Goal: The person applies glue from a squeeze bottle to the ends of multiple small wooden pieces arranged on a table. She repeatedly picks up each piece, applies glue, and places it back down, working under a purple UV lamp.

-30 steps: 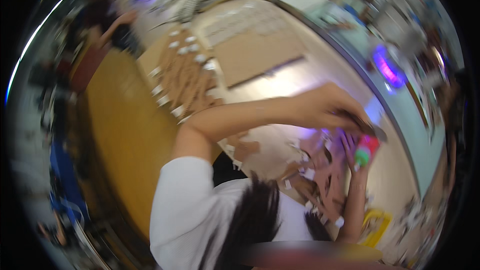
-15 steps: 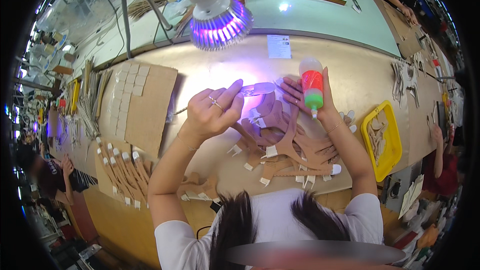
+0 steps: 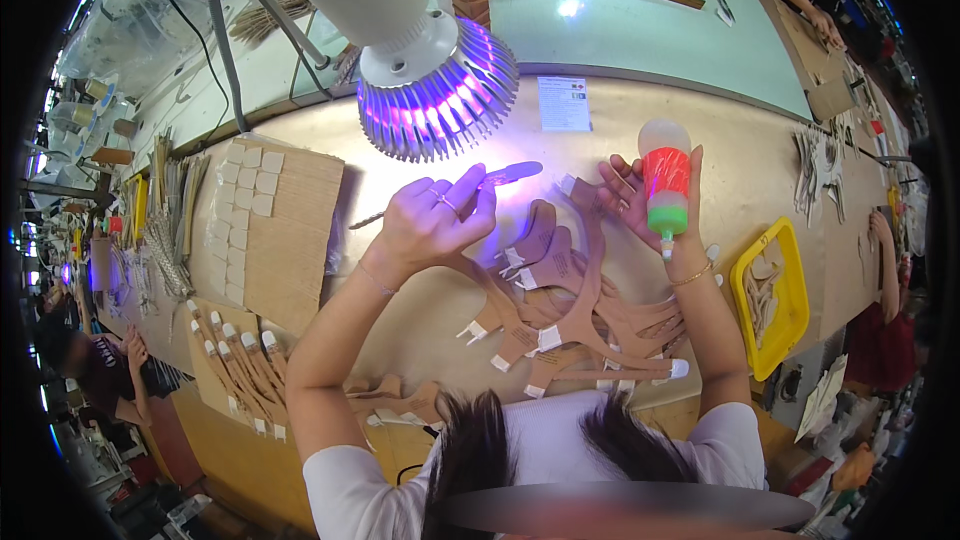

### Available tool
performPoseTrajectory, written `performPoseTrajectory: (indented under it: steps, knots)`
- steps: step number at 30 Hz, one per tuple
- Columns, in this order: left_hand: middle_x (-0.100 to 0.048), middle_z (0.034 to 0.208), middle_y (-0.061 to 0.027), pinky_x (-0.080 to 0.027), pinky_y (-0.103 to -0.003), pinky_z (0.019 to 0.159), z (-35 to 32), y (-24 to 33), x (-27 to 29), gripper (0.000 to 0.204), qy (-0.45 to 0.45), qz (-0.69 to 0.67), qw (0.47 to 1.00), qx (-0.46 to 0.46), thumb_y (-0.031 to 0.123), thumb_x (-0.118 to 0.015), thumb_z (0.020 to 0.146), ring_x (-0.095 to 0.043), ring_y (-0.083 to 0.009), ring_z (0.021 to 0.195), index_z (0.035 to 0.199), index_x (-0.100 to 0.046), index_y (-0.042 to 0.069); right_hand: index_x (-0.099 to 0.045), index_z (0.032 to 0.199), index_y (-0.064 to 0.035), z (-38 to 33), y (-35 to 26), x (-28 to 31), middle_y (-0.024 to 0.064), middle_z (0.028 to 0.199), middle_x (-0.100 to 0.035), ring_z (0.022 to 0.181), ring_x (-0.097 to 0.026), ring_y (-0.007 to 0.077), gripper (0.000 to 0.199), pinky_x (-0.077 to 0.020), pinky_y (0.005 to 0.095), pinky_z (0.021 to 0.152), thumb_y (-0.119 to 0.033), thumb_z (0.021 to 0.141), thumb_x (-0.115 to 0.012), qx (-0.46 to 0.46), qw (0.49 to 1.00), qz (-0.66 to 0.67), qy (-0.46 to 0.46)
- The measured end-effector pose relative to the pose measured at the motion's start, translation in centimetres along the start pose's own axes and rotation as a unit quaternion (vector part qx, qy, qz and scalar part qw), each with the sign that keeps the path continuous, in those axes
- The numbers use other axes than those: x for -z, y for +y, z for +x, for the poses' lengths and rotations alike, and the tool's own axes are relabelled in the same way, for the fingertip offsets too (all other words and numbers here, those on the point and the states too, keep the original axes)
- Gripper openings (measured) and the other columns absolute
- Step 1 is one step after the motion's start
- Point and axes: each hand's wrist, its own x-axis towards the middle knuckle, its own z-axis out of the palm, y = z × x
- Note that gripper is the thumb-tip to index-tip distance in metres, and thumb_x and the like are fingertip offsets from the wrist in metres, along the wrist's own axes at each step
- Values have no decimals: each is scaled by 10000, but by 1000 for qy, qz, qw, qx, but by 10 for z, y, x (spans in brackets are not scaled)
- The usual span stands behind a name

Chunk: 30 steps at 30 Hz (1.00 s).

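My left hand (image 3: 440, 218) is closed, thumb and fingers pinching a flat round-ended piece (image 3: 516, 174) that glows violet. A thin pointed stick (image 3: 367, 221) pokes out from the other side of this hand. My right hand (image 3: 650, 205) is turned palm up, holding a squeeze bottle (image 3: 666, 175) with a red band and green collar, nozzle toward me. Below and between my hands lie several tan straps (image 3: 560, 285) with white ends, heaped on the table. Directly above the left hand hangs a finned lamp (image 3: 440, 90) shining violet light.
At the left lies a cardboard sheet (image 3: 285, 240) with pale square pieces; more white-tipped straps (image 3: 240, 360) sit in front. A yellow basket (image 3: 797, 320) with tan pieces stands at the right. A printed paper (image 3: 565, 104) lies toward the back. Other people work on both sides.
The bottle and my right hand have shifted right, away from the left hand. The flat piece in my left hand has tilted. The lamp now looks larger and lower in the view.
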Motion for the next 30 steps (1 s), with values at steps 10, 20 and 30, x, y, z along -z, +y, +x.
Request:
performPoseTrajectory:
  steps: [10,20,30]
  knots:
    - [-689,988,-106,-427,-239,480,-2,-1,3,268,-2,-30,999,33,59,-665,751,-553,-111,546,1017,-627,54,-634,930,-3,7,-1,1,185,1133,-599,1166,-535,341,886,-431,487,983,-840,771,-391,-18,1000,-5,-22]
    - [-693,853,-100,-451,-222,509,26,-3,6,219,-57,-474,738,477,101,-730,835,-598,-87,623,1004,-625,8,-471,1241,-31,29,3,-61,129,1154,-569,1049,-594,276,968,-523,436,882,-849,728,-411,295,902,-312,-43]
    - [-708,892,-152,-541,-237,676,42,-13,1,188,-130,-599,565,551,-6,-699,814,-696,-164,808,932,-558,31,-632,1071,27,50,28,-123,83,986,-691,900,-651,164,705,-524,301,807,-515,661,-821,465,730,-477,-149]
